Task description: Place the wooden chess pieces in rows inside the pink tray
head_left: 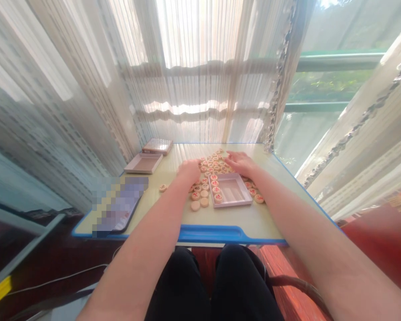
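Several round wooden chess discs [214, 164] with red and dark characters lie scattered on a small pale table with a blue rim [207, 233]. A shallow pinkish tray [231, 191] stands among them and holds three discs along its left side. My left hand [188, 171] rests on the discs left of the tray with its fingers curled; what they hold is hidden. My right hand [239, 162] lies flat with its fingers spread over the discs behind the tray.
A phone [119, 208] lies at the table's left front. A box lid [143, 163] and a closed box [157, 146] sit at the back left. One stray disc [162, 188] lies near the phone. Sheer curtains and a window surround the table.
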`<state>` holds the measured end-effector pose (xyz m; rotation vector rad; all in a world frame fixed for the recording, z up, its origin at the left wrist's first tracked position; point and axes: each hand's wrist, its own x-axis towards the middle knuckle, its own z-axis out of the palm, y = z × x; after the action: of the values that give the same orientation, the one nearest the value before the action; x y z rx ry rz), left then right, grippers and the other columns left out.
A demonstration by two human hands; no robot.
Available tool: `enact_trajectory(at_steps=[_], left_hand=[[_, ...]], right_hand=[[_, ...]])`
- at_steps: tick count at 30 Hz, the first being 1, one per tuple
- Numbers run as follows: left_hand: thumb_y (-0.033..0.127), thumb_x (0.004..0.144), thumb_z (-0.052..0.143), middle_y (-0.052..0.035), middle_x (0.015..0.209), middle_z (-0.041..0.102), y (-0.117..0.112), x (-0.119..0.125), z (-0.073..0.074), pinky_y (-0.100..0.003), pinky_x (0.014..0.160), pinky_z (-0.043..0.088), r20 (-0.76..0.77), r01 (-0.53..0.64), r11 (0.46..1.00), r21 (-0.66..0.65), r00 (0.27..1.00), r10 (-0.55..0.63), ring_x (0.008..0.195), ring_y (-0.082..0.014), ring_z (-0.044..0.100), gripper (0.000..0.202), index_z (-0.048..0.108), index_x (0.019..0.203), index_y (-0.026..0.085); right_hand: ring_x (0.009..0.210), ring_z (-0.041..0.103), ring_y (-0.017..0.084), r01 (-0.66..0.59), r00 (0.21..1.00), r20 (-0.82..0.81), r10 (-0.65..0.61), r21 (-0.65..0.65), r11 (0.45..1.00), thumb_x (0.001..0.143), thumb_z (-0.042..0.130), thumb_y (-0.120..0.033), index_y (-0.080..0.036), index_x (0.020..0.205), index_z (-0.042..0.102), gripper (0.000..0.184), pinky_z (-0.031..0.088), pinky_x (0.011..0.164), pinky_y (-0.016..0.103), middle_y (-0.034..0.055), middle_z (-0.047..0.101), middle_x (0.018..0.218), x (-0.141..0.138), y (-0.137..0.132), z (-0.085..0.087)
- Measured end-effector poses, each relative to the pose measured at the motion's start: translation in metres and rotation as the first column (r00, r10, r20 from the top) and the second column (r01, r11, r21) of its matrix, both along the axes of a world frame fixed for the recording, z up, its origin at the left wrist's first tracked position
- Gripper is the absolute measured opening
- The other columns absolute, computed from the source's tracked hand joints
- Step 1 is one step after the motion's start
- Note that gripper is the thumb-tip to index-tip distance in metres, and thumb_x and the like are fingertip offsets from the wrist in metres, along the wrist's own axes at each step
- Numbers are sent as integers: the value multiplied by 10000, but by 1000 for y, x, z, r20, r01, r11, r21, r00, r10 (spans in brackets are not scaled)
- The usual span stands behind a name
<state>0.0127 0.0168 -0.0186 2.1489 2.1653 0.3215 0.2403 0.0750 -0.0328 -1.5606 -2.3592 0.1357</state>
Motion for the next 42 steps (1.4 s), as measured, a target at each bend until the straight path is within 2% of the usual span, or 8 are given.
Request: enact_trajectory(at_steps=[4, 9, 20, 25, 29, 35, 39, 42], left_hand=[[160, 789, 515, -77, 1174, 650, -1, 2, 0, -314, 849, 485, -17, 6, 1000, 0, 1000, -6, 1075, -236, 598, 479, 584, 1242, 301], [173, 779, 549, -71, 1186, 641, 1, 0, -2, -314, 860, 484, -32, 9, 1000, -7, 999, -9, 1071, -239, 595, 504, 561, 1263, 312], [145, 804, 498, -68, 1232, 613, 4, -2, -4, -341, 892, 475, -51, 16, 1000, -4, 999, -16, 1091, -253, 583, 490, 559, 1263, 305], [186, 825, 490, -64, 1190, 639, 1, -1, 0, -314, 867, 480, -50, 8, 1000, -13, 999, -9, 1074, -238, 593, 441, 573, 1243, 301], [179, 825, 476, -65, 1200, 637, 0, 0, 2, -329, 865, 483, -33, -7, 1000, -18, 999, 7, 1079, -246, 592, 441, 587, 1233, 302], [152, 811, 465, -54, 1184, 651, 3, -3, -2, -317, 905, 472, -23, -18, 1000, 16, 1000, 19, 1069, -227, 605, 427, 611, 1191, 280], [178, 833, 439, -70, 1155, 662, 3, -4, -3, -343, 897, 481, -17, -14, 1000, 28, 1000, 15, 1057, -241, 611, 394, 618, 1173, 265], [193, 841, 431, -70, 1153, 661, 3, -3, -3, -358, 887, 488, -18, -16, 999, 31, 1000, 16, 1058, -250, 610, 385, 621, 1167, 271]], right_hand=[[1168, 501, 233, 1, 999, 52, -5, 77, 997, 949, 248, -380, -183, 1167, 648, 496, 305, 1044, 378, 92, 659, 1164, 2, 0, 0], [1170, 515, 200, 123, 991, 41, -129, 120, 985, 867, 396, -240, -136, 1133, 680, 403, 299, 1058, 306, 106, 653, 1184, 8, 7, -4], [932, 637, 243, 339, 935, -127, -332, 42, 940, 808, 468, -293, -195, 954, 744, 327, 466, 817, 320, 82, 737, 924, 24, 0, -3], [1002, 613, 212, 244, 948, -252, -193, 190, 951, 839, 423, -219, -182, 1024, 714, 346, 424, 934, 315, 64, 716, 1041, 19, -3, -1], [852, 628, 184, 164, 931, -354, -88, 190, 968, 836, 498, -260, -170, 1231, 587, 415, 457, 839, 301, 56, 715, 949, 7, -16, 7], [741, 610, 167, -50, 965, -244, 96, 190, 981, 808, 539, -241, -196, 960, 707, 231, 446, 736, 285, 32, 695, 822, -10, -40, 21], [722, 591, 137, -206, 964, -137, 227, 152, 967, 779, 556, -199, -201, 865, 727, 192, 428, 695, 261, 43, 678, 944, -15, -61, 39], [703, 582, 135, -246, 968, -58, 245, -4, 969, 749, 590, -214, -205, 915, 720, 211, 416, 645, 246, 31, 680, 877, -20, -76, 51]])
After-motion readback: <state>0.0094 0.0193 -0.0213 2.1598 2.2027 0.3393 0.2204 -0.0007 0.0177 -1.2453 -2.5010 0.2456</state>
